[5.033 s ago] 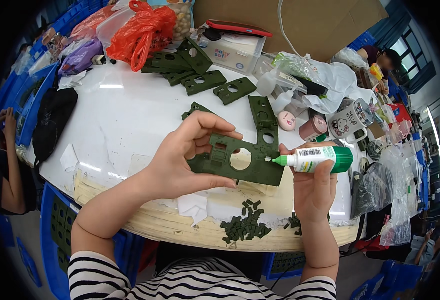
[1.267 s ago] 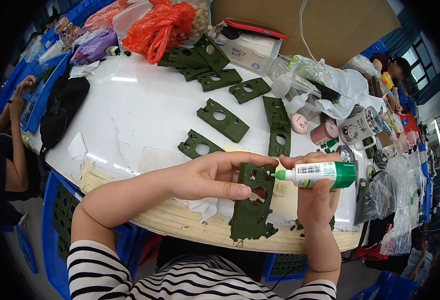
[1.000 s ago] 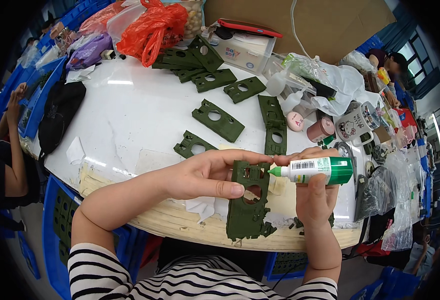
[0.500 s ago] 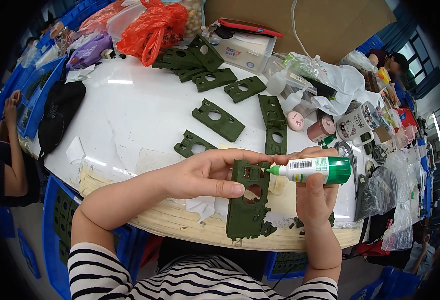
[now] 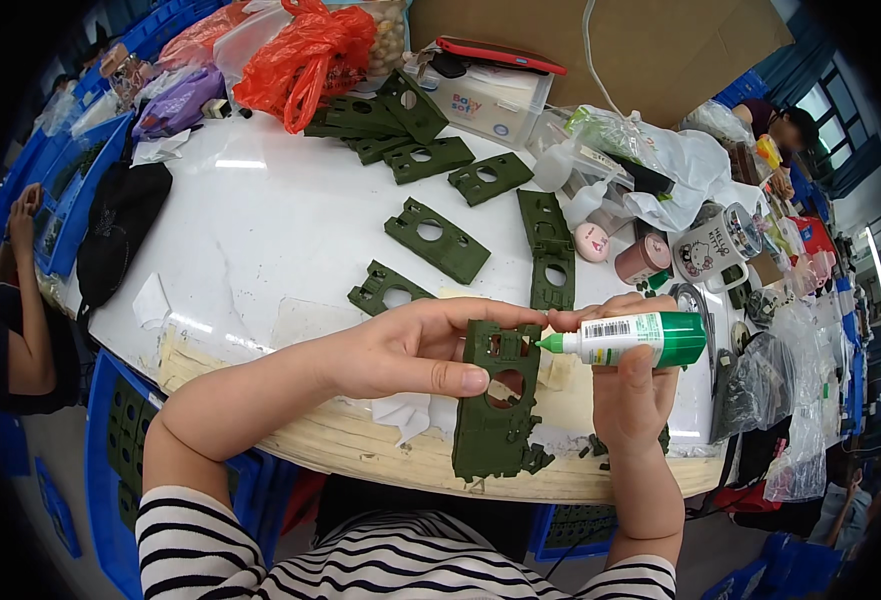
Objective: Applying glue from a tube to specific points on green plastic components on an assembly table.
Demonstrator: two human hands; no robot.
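Observation:
A dark green plastic model hull part (image 5: 485, 435) with a round hole is gripped by my left hand (image 5: 422, 350), thumb on its near face and fingers behind it. My right hand (image 5: 635, 395) closes round a white and green glue bottle (image 5: 625, 340) lying sideways in it. The bottle's green nozzle points left, at the right edge of the hull part near its upper opening; whether it touches I cannot tell. Beyond my hands lie similar hull parts (image 5: 438, 240), one of them (image 5: 390, 285) just past my left wrist. Small green bits (image 5: 600, 445) sit by my right wrist.
A stack of hull parts (image 5: 380, 120) lies at the back beside a red plastic bag (image 5: 305, 60) and a clear box (image 5: 485, 100). Mugs (image 5: 705, 250), jars and plastic bags crowd the right. A black cap (image 5: 120, 235) is at left. Blue crates (image 5: 110, 480) stand below the table edge.
The glue bottle has shifted very slightly to the right, its nozzle drawing a little away from the hull part. My left hand and the hull part stay in place.

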